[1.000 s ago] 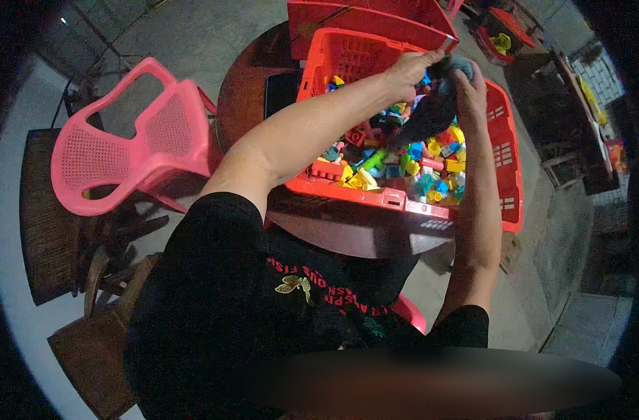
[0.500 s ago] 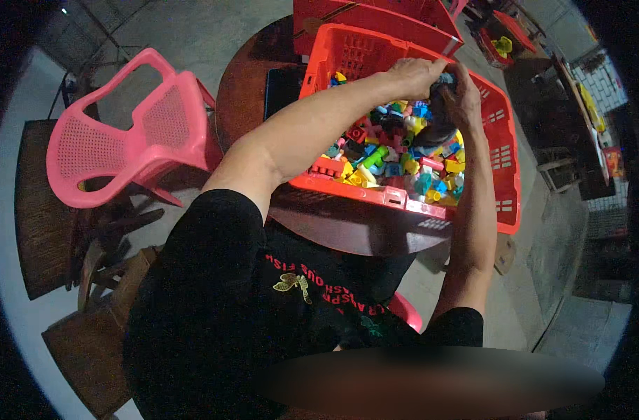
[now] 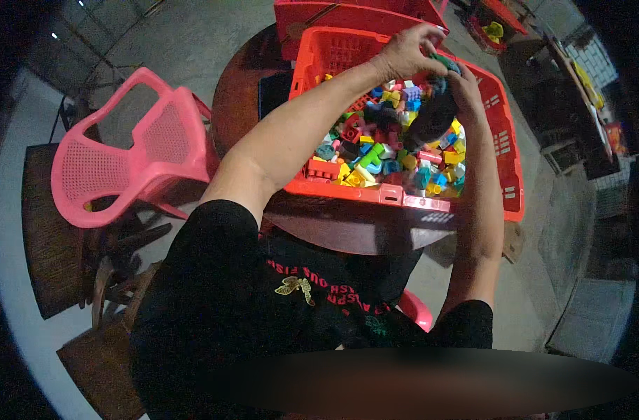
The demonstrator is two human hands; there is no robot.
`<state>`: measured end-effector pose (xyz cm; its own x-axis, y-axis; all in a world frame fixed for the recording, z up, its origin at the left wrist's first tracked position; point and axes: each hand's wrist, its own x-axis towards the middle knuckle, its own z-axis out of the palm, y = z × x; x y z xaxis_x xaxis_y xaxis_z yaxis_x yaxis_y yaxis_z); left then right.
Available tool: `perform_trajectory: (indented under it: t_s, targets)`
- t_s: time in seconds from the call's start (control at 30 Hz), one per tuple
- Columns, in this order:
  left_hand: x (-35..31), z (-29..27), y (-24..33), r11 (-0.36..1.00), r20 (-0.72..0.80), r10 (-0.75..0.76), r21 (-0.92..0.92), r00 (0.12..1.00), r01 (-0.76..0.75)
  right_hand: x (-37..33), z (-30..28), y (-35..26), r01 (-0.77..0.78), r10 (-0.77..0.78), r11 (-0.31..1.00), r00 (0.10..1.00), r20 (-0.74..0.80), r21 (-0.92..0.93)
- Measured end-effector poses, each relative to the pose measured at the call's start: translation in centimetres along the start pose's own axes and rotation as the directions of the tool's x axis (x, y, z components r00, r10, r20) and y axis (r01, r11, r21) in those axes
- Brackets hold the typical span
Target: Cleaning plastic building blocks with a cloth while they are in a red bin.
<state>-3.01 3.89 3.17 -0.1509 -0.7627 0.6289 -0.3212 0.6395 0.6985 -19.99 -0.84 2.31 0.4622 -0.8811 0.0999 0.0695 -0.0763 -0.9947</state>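
A red plastic crate (image 3: 347, 190) holds a heap of colourful toy bricks (image 3: 375, 157). Over its far right part my two hands meet. My left hand (image 3: 407, 56) has its thumb and fingers curled at a small green toy brick (image 3: 443, 61). From the right, my right hand (image 3: 468, 91) closes around a dark bluish piece just beneath and beside the green one; its exact shape is partly covered by the fingers. Whether the two pieces are joined, I cannot tell. A dark shadow falls on the heap below the hands.
Under the crate is a round brown table (image 3: 319, 227). A red box-like panel (image 3: 361, 17) stands behind it. To the left is a pink plastic chair (image 3: 141, 150). A dark flat object (image 3: 274, 94) lies against the crate's left side. Shelving (image 3: 578, 84) lines the far right.
My left hand has lifted slightly and its fingers have spread from their tighter grasp. The green brick now shows between the hands. The view has shifted a little.
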Motion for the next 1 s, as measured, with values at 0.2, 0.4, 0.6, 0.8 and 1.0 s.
perform_trajectory:
  t_s: [0.2,0.4,0.6,0.8,1.0]
  targets:
    - [-0.3,-0.7,-0.2,0.671,-0.104,-0.438,-0.699,0.893,0.248,-0.8,2.1,-0.9,0.238,-0.239,0.971,0.97,-0.051,-0.015]
    - [-0.6,0.3,1.8,0.662,0.024,-0.512,-0.627,0.859,0.411,-0.6,1.1,-1.1,0.148,-0.143,0.988,0.984,0.102,-0.041]
    - [-0.8,0.1,1.4,0.625,0.136,-0.584,-0.553,0.8,0.55,-1.3,1.5,-1.0,0.431,-0.458,0.747,0.885,0.077,-0.506]
    - [-1.5,1.9,-0.7,0.691,0.094,-0.555,-0.502,0.827,0.52,-1.7,3.2,-0.7,0.361,-0.548,0.07,0.793,0.267,-0.93]
    - [-1.0,2.8,0.4,0.913,-0.194,0.209,0.389,0.959,-0.12,-0.2,1.2,0.6,0.369,-0.39,0.825,0.92,0.042,-0.427]
